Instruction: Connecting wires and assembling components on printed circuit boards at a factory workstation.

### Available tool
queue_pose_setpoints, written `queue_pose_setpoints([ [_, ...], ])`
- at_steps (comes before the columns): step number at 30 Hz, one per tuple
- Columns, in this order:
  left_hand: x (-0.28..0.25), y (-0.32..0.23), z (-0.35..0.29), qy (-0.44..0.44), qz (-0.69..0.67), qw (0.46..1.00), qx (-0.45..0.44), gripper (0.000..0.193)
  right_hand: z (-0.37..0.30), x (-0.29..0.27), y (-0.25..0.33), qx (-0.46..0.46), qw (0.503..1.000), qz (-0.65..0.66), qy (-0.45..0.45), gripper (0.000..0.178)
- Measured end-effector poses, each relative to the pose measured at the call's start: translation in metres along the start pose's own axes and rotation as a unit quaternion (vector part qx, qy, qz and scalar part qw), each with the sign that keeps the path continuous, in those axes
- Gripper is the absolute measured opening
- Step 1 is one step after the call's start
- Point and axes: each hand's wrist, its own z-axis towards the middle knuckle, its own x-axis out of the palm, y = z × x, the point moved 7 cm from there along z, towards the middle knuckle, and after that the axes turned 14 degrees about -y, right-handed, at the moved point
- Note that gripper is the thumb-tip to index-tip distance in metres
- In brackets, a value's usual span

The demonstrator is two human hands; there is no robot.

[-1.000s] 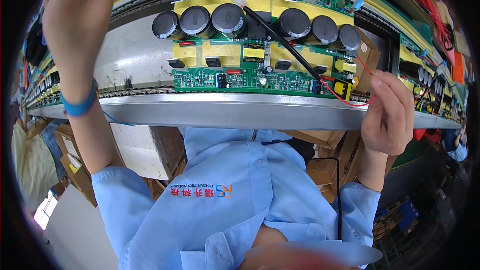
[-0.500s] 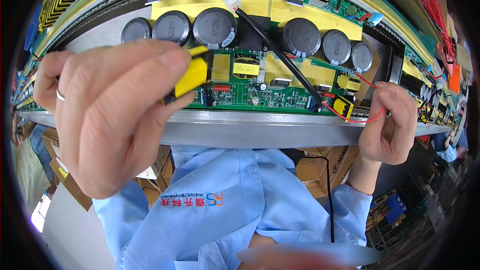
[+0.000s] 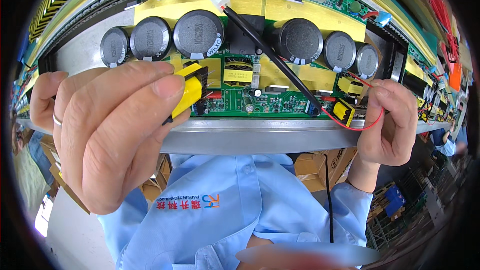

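Observation:
My left hand (image 3: 110, 135) pinches a small transformer (image 3: 191, 94) between thumb and fingers. It has yellow tape, a black bobbin and thin pins pointing right. It is held tilted above the left part of a green circuit board (image 3: 233, 106). At the board's right end, my right hand (image 3: 391, 125) has thumb and forefinger closed on a thin red wire (image 3: 369, 128). The wire loops down toward a yellow-and-black transformer (image 3: 343, 111) standing on the board. My left fingers hide the board's left end.
Large black capacitors (image 3: 198, 34) stand in a row on the board. A black cable (image 3: 272, 50) with a white plug (image 3: 218, 0) lies slantwise across it. A metal rail (image 3: 270, 137) runs along the near edge. Red wires (image 3: 441, 25) hang at the far right.
The transformer in my left hand has turned, so its pins now show on the right. The board appears slightly shifted left and lower in view. My right hand still pinches the red wire.

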Motion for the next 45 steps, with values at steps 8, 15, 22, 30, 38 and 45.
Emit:
queue_pose_setpoints([
  [8, 0.001, 0.000, -0.001, -0.013, -0.022, 1.000, 0.008, 0.051, 0.002, 0.003, -0.003, 0.012, 1.000, -0.007, 0.009, 0.026],
  [15, -0.001, -0.001, -0.001, -0.013, -0.011, 1.000, 0.017, 0.052, 0.000, 0.004, -0.003, 0.014, 1.000, -0.004, 0.008, 0.026],
  [22, -0.004, -0.006, 0.000, 0.029, -0.007, 1.000, -0.010, 0.053, 0.000, 0.010, -0.004, 0.040, 0.999, 0.016, 0.021, 0.024],
  [30, 0.005, -0.013, -0.007, -0.056, -0.054, 0.997, -0.013, 0.045, -0.007, -0.013, -0.018, 0.030, 0.992, -0.075, 0.094, 0.027],
  [38, 0.022, -0.031, -0.007, -0.133, -0.046, 0.989, 0.036, 0.031, -0.008, -0.040, -0.026, -0.013, 0.981, -0.164, 0.099, 0.028],
  [45, 0.038, -0.039, 0.001, -0.054, -0.018, 0.994, 0.093, 0.039, -0.023, -0.066, -0.044, 0.281, 0.924, -0.047, -0.255, 0.027],
])
